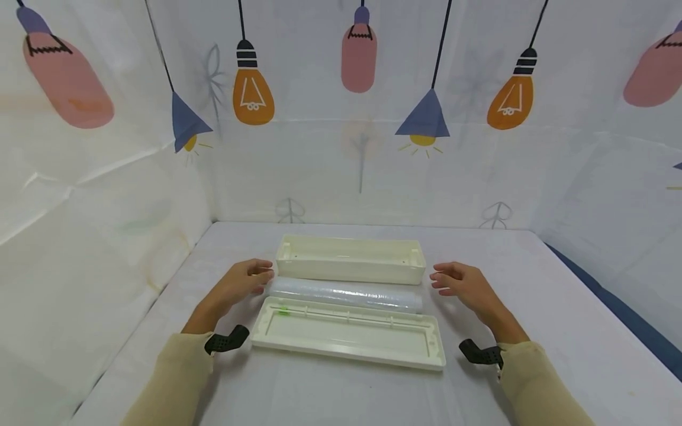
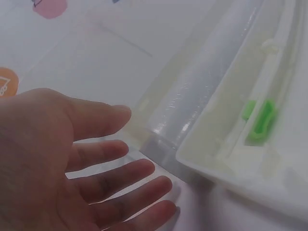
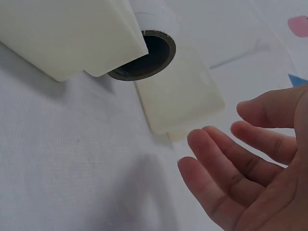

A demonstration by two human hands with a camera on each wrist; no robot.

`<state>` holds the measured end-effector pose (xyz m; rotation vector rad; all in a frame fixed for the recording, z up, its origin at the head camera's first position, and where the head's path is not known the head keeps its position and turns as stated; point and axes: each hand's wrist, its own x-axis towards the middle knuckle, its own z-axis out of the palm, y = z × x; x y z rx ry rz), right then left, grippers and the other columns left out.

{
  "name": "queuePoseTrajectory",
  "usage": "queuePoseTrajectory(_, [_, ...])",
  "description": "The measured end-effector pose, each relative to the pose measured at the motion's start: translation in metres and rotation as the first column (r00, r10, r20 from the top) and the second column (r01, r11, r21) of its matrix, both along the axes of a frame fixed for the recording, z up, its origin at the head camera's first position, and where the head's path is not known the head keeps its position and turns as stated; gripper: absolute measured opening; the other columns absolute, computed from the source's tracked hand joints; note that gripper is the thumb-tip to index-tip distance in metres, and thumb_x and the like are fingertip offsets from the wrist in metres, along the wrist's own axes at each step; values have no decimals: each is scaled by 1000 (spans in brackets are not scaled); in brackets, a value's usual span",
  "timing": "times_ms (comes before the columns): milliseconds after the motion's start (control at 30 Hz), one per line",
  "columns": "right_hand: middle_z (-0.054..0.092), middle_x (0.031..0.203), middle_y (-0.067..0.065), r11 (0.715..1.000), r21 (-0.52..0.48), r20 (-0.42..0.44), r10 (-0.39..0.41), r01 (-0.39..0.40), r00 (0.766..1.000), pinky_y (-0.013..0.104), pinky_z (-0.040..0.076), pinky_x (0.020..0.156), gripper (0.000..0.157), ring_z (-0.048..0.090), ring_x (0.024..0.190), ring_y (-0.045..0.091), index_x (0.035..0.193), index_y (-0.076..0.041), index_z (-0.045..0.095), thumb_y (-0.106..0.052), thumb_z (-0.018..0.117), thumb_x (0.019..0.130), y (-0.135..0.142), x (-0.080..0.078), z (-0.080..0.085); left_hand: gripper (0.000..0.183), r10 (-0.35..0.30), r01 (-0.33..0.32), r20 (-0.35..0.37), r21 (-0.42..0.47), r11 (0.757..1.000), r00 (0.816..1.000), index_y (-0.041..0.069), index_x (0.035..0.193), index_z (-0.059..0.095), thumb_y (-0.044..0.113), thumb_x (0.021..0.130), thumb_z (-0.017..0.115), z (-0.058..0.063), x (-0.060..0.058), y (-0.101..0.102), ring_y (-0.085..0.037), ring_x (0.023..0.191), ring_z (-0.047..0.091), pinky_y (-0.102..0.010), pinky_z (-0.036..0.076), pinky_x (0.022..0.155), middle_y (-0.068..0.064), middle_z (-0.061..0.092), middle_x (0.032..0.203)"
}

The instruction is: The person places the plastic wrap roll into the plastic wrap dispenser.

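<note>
A cream plastic box (image 1: 351, 269) lies open side up at the back of the table. In front of it is a roll of clear plastic wrap (image 1: 346, 294), its hollow cardboard core (image 3: 166, 53) showing in the right wrist view. Nearest is the cream lid (image 1: 348, 337), inner side up, with a green slide cutter (image 2: 262, 120) on its rail near the left end. My left hand (image 1: 242, 284) hovers by the roll's left end, fingers relaxed, holding nothing. Off the box's right end, my right hand (image 1: 466, 288) is held with loosely bent fingers and no object in them.
A white cloth covers the table (image 1: 362, 396). White sheets printed with lamps and bulbs hang at the back (image 1: 319, 171) and on both sides. Dark wrist cameras (image 1: 228, 339) sit at both sleeve cuffs.
</note>
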<state>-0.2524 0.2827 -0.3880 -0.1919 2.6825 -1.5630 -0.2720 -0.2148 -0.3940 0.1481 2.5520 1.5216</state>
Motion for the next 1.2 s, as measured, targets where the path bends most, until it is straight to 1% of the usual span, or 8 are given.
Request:
queuePoseTrajectory(200, [65,123,25,999,5,72,35,-35,997,38,58,86,44,67,107,32,136,9,52,-18,59,102,0,7,-2,49,5,-4,-20,31,1000,1000,-3,141,51,24,102,60,-4,6,6,-33,117,60,-44,53,95,-22,58,135])
queuePoseTrajectory(433, [66,121,25,990,-55,79,137,-133,987,42,57,86,47,67,106,34,136,11,51,-16,64,100,0,9,-4,51,25,-26,-14,-31,999,1000,2,142,53,31,101,62,-13,6,2,-28,112,63,-45,52,97,-19,59,135])
queuePoseTrajectory(567, [66,122,22,981,-61,95,188,-183,977,40,57,86,49,67,107,32,137,9,51,-18,66,99,1,10,-5,51,15,-16,-27,-18,1000,1000,1,140,54,31,100,63,-18,5,0,-28,114,62,-45,51,99,-18,60,134])
queuePoseTrajectory(767, [66,123,16,968,-36,105,249,-246,963,39,55,89,48,65,108,28,136,5,54,-24,65,100,-3,13,-5,53,0,0,-25,9,1000,1000,1,140,54,34,100,63,-21,8,-1,-29,119,59,-48,46,104,-17,58,138])
queuePoseTrajectory(900, [65,124,15,969,-3,102,247,-248,964,38,55,88,48,64,106,26,134,3,57,-28,67,98,-7,14,-6,56,-12,12,-36,14,1000,999,2,140,55,39,99,65,-22,10,0,-29,121,58,-48,46,104,-15,57,138])
queuePoseTrajectory(967, [65,126,13,967,23,108,249,-253,963,36,54,87,49,63,107,24,134,0,58,-32,67,98,-8,14,-9,58,-29,29,-49,-3,1000,998,4,139,56,42,97,66,-23,11,-1,-28,122,57,-49,45,104,-14,58,138])
queuePoseTrajectory(1100, [62,130,13,954,72,92,283,-290,955,35,54,89,50,60,115,26,136,-3,58,-35,66,98,-8,14,-14,59,-56,53,-67,-39,998,996,6,138,58,44,94,69,-23,15,-3,-29,125,53,-53,40,107,-11,59,137])
queuePoseTrajectory(1200, [60,134,13,949,100,70,293,-299,953,40,52,95,50,57,123,30,137,-5,59,-36,66,98,-9,15,-14,61,-65,61,-73,-51,997,995,6,139,57,42,93,72,-23,16,-4,-30,126,53,-55,38,108,-11,59,137])
